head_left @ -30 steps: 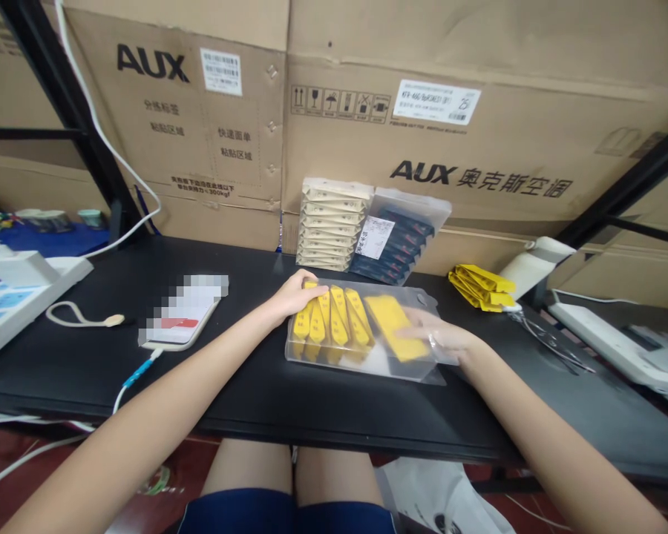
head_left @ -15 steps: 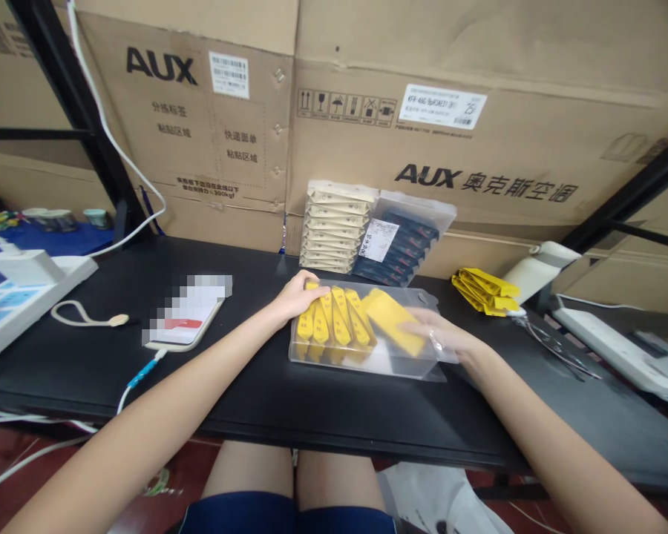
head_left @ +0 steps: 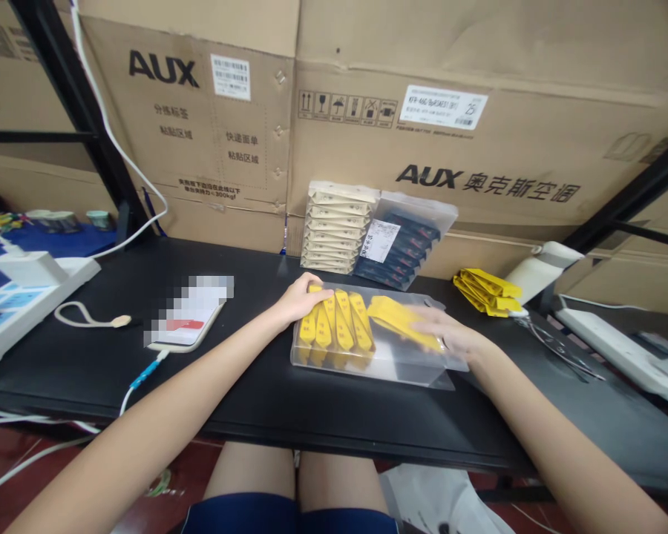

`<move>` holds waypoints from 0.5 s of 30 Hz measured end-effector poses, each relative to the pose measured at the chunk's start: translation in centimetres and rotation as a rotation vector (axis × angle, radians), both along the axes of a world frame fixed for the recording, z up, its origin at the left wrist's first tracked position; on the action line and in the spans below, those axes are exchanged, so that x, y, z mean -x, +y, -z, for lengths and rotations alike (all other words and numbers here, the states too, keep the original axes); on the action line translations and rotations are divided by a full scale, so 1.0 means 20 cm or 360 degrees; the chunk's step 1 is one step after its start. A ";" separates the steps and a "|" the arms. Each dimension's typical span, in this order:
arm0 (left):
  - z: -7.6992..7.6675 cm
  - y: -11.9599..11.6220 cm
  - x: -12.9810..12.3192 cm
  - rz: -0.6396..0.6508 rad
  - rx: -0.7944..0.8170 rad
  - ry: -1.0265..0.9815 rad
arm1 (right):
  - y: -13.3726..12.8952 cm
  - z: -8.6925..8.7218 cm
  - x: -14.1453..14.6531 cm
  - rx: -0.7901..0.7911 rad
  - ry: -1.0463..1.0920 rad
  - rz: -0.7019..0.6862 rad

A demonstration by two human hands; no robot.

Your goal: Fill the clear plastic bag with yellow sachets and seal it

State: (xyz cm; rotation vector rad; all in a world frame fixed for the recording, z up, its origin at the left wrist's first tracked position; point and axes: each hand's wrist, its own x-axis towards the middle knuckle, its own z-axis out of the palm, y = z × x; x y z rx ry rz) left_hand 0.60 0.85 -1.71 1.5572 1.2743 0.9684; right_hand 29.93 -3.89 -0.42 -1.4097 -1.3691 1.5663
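Packets [head_left: 342,326] in yellow, slim and creased into pointed wedges with dark print, are lined up in the left part of a clear, smooth plastic box [head_left: 393,368], which is laid on a matte black tabletop [head_left: 245,404] right in front of the person. Its rear left corner is steadied by the left hand [head_left: 305,298], with the thumb laid over the packet tops and the fingers mostly hidden behind, so how far they're curled can't really be told.

One more flat, oblong yellow packet [head_left: 395,317] is held at a slant over the box's right part, its right end pinched in the right hand [head_left: 450,334]. Those fingers look nearly closed on it, though they're pretty blurred, so the exact grip can't be made out.

Behind, two more clear cases are leaned against brown, slightly creased cardboard [head_left: 356,156]: one filled with folded cream packets [head_left: 339,230], the other with dark blue ones [head_left: 404,241] under a white label. Off to the right, a crinkly yellow bundle [head_left: 487,291] is set beside a smooth white cylindrical bottle [head_left: 545,271], tipped at an angle. On the left, a rounded rectangular phone [head_left: 194,319] is plugged into a white cable with a ribbed blue sleeve.
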 end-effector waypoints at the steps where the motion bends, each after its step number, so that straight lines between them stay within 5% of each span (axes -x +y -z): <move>1: 0.00 0.00 0.00 0.0007 0.0005 -0.0002 | 0.00 0.00 0.00 -0.0048 -0.0011 0.0030; 5: 0.01 -0.01 -0.01 0.0016 0.0011 0.0001 | 0.01 0.01 -0.03 -0.0162 0.0022 0.0079; 15: 0.00 0.00 0.00 0.0034 -0.0029 0.0023 | 0.04 0.04 -0.06 -0.0002 0.0185 -0.0027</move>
